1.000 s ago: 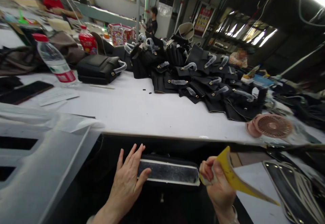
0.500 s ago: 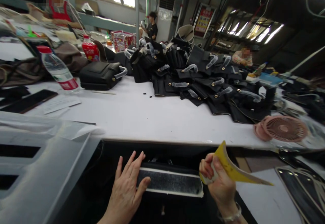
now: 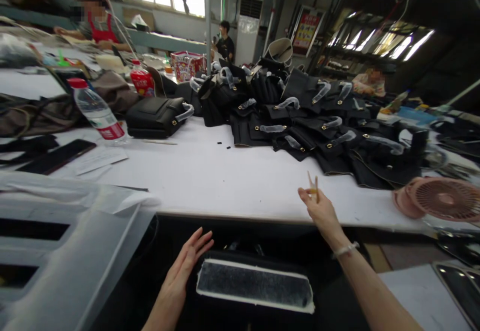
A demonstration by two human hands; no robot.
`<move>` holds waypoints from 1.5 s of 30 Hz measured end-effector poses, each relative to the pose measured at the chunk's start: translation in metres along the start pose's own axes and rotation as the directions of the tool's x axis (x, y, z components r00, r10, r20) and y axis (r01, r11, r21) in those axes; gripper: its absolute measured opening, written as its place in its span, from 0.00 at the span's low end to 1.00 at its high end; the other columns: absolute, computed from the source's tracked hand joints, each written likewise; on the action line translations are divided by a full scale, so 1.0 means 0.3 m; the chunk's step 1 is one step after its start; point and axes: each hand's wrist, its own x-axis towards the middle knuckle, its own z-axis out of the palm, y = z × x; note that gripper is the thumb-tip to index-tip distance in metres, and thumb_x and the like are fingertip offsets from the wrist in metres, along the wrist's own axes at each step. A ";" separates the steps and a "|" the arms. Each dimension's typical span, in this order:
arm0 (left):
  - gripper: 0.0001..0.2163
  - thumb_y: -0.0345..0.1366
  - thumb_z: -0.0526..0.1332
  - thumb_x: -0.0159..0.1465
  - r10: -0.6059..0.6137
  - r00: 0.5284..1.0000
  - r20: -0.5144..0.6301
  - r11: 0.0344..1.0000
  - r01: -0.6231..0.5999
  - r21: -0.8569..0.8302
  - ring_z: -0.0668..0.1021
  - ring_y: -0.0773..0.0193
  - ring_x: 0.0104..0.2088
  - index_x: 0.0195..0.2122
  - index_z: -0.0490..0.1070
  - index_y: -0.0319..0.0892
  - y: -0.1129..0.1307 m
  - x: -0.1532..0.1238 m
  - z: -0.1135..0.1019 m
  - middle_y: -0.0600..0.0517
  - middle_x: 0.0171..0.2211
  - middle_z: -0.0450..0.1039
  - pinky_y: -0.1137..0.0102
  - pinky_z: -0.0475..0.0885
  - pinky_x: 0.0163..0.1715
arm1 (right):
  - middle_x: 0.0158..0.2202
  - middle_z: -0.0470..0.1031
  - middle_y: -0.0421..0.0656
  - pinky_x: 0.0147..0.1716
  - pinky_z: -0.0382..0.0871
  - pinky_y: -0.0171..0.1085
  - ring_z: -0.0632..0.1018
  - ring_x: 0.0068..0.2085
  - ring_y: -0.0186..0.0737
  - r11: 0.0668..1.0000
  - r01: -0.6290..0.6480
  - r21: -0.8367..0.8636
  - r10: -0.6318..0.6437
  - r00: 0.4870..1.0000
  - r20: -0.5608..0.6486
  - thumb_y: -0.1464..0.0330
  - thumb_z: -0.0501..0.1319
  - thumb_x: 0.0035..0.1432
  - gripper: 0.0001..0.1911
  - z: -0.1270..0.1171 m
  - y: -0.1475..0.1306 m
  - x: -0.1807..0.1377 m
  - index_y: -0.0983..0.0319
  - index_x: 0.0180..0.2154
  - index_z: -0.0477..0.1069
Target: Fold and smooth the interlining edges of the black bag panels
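Observation:
My left hand (image 3: pixel 185 266) is open, fingers stretched, its edge resting against the left end of a long black pad with a white border (image 3: pixel 255 285) that lies in my lap below the table edge. My right hand (image 3: pixel 318 206) is raised over the white table (image 3: pixel 210 171), pinching a thin yellow scraper (image 3: pixel 312 185) seen edge-on between its fingertips. A white bracelet sits on that wrist.
A heap of black handbags (image 3: pixel 300 116) with wrapped handles covers the far table. A single black bag (image 3: pixel 157 116), a water bottle (image 3: pixel 98 112), a phone (image 3: pixel 56 156) and papers lie left. A pink fan (image 3: pixel 437 198) sits right. Other people work in the background.
My right hand has lifted from beside the pad up and forward over the table edge, carrying the yellow scraper. My left hand has slid off the pad's top to its left end.

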 end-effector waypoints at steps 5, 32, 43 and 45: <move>0.27 0.60 0.60 0.60 -0.140 0.987 0.081 0.990 0.137 0.045 0.72 0.43 0.61 0.51 0.78 0.45 -0.011 0.025 -0.020 0.47 0.56 0.76 0.49 0.54 0.67 | 0.48 0.72 0.46 0.58 0.58 0.55 0.70 0.54 0.50 0.944 0.107 -0.313 -0.108 0.994 0.015 0.60 0.68 0.55 0.18 0.072 0.056 0.169 0.63 0.44 0.72; 0.17 0.50 0.55 0.68 0.086 0.992 0.088 0.884 -0.117 0.453 0.63 0.52 0.67 0.53 0.75 0.56 -0.054 0.040 -0.042 0.60 0.59 0.73 0.55 0.35 0.71 | 0.50 0.79 0.47 0.58 0.65 0.49 0.77 0.52 0.51 0.932 -0.301 0.201 0.262 0.944 0.199 0.52 0.60 0.63 0.22 -0.052 0.168 -0.539 0.57 0.51 0.78; 0.27 0.55 0.57 0.64 -0.242 0.966 0.093 0.970 0.243 -0.002 0.71 0.48 0.61 0.63 0.65 0.52 -0.011 -0.019 -0.014 0.55 0.63 0.69 0.60 0.71 0.59 | 0.56 0.76 0.47 0.59 0.64 0.50 0.74 0.57 0.52 0.882 -0.334 0.333 0.314 0.943 0.114 0.48 0.57 0.64 0.25 -0.023 0.148 -0.614 0.57 0.53 0.75; 0.27 0.53 0.56 0.66 -0.176 0.982 0.066 0.975 0.183 -0.128 0.71 0.51 0.62 0.63 0.65 0.48 -0.023 -0.064 -0.013 0.52 0.63 0.69 0.64 0.73 0.57 | 0.60 0.72 0.44 0.62 0.60 0.49 0.69 0.62 0.52 0.853 -0.359 0.379 0.347 0.932 0.102 0.48 0.55 0.64 0.26 -0.016 0.143 -0.660 0.54 0.56 0.72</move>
